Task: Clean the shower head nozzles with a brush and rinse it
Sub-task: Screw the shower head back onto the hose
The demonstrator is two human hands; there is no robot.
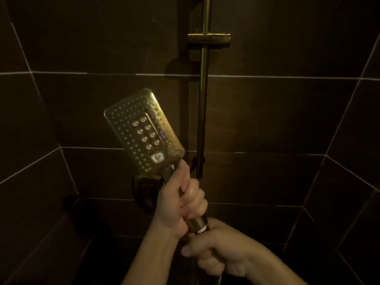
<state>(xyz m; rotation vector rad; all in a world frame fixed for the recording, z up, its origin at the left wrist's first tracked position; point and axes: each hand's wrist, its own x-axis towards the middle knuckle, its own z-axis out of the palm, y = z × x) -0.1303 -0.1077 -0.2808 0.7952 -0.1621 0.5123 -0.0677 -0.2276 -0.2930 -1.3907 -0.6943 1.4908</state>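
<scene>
Now pre-scrub: left hand gripping shower head handle, right hand wrapped round hose connector; no brush visible, needs fetching.

Left hand raised, fingers curled in a full grip, forearm rising from below. Right hand just beneath it, fingers likewise curled, forearm entering from the lower right.

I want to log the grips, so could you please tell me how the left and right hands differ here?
The left hand grips the shower head by its handle, higher up; the right hand grips lower, just below the handle's end, where the hose joins. The left forearm comes from below, the right from the lower right. Both are curled tight.
</scene>
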